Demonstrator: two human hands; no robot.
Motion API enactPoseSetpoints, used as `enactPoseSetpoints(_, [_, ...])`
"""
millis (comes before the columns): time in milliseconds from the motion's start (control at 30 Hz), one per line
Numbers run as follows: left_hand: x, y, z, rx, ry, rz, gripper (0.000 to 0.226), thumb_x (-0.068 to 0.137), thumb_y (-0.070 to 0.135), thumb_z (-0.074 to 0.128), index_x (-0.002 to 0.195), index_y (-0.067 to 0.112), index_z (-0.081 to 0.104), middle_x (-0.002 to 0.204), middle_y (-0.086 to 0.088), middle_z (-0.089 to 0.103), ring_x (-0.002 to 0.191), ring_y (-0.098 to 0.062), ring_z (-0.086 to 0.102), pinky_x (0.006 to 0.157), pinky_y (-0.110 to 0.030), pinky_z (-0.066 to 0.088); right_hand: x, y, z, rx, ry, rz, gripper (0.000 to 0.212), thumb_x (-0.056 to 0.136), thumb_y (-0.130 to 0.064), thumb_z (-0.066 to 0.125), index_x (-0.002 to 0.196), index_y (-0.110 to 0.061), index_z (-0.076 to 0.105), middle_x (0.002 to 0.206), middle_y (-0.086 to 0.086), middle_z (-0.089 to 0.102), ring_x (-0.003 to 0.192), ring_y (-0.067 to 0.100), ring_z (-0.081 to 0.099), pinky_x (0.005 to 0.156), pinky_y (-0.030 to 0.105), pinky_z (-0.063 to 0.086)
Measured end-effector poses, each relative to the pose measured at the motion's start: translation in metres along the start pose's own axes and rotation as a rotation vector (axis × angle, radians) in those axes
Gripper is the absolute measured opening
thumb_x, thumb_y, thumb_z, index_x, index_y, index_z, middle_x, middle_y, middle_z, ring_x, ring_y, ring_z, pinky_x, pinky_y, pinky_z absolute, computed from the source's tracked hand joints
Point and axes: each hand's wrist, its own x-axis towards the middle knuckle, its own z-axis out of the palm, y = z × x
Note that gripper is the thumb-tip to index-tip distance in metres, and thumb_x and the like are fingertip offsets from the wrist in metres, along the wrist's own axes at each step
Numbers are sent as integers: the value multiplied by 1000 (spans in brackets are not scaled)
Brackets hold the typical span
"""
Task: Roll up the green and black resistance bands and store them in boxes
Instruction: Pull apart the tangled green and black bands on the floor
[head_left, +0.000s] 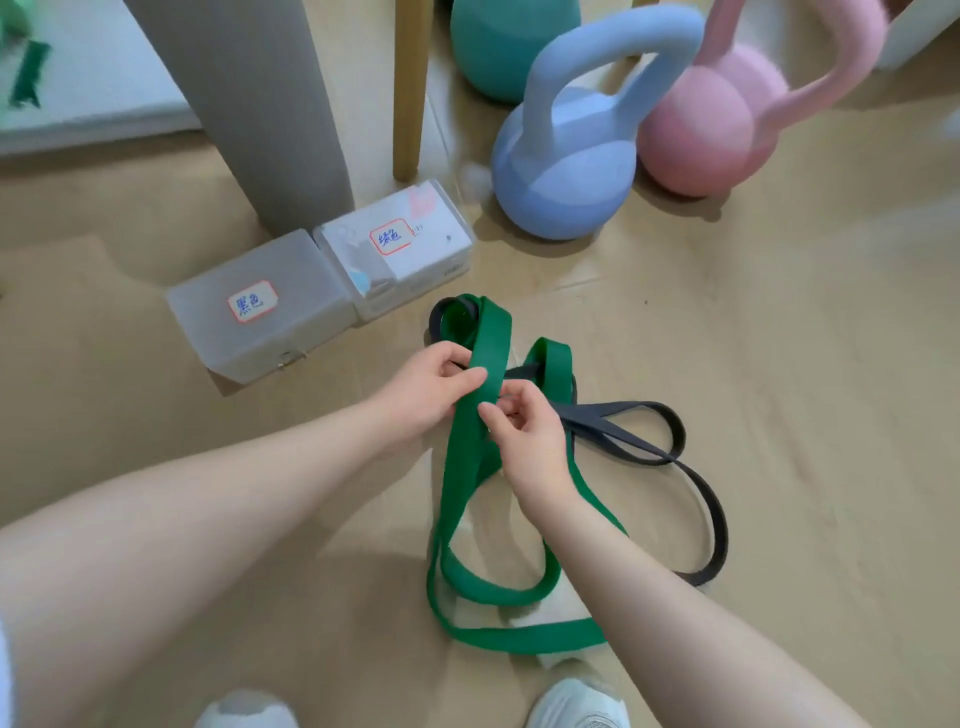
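Green band (470, 467) centre frame, black band (649, 431) right of it; blue (566, 171), pink (696, 140), teal (493, 47) kettlebells upper right; tan floor (779, 338).

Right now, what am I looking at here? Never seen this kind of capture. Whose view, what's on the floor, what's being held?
There is no robot: a person works with bare hands, and the single picture comes from a wide-angle camera on their head, looking forward and down. The left hand and the right hand both pinch the green band, which hangs in long unrolled loops down to the floor. The black band lies loose on the floor, tangled through the green one. Two closed translucent boxes sit beyond the hands, each with a handwritten label: the left box and the right box. Further back stand a blue kettlebell, a pink kettlebell and a teal one. The person's shoes show at the bottom edge.
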Motion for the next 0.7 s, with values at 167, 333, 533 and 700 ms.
enactPoseSetpoints(167, [-25,-6,-35,-101,250,75,14,91,25,55,91,11,55,85,-4,59,75,-16,53,68,-25,43,-26,-27,41,-383,14,-308,5,86,-17,61,89,-13,59,87,-1,57,76,16,52,69,30,40])
enactPoseSetpoints(333, [-58,-12,-82,-154,337,1,30,78,22,71,101,13,56,85,0,59,69,-13,54,63,-25,43,-63,-39,105,-520,-100,-392,6,84,-14,58,88,-12,61,91,8,57,81,29,56,67,39,41])
enactPoseSetpoints(533, [-87,-41,-128,352,311,142,33,76,16,72,108,17,61,95,3,62,86,-12,55,75,-21,37,-89,-40,154,-182,-248,-128,4,88,-19,57,85,-22,55,87,-2,62,82,25,64,76,38,51])
enactPoseSetpoints(700, [-76,-64,-156,556,268,198,40,78,13,69,116,20,60,104,-1,55,97,-20,51,86,-26,37,-56,-37,88,-347,-14,-173,7,89,-27,58,90,-20,58,80,-6,60,77,16,58,72,32,47])
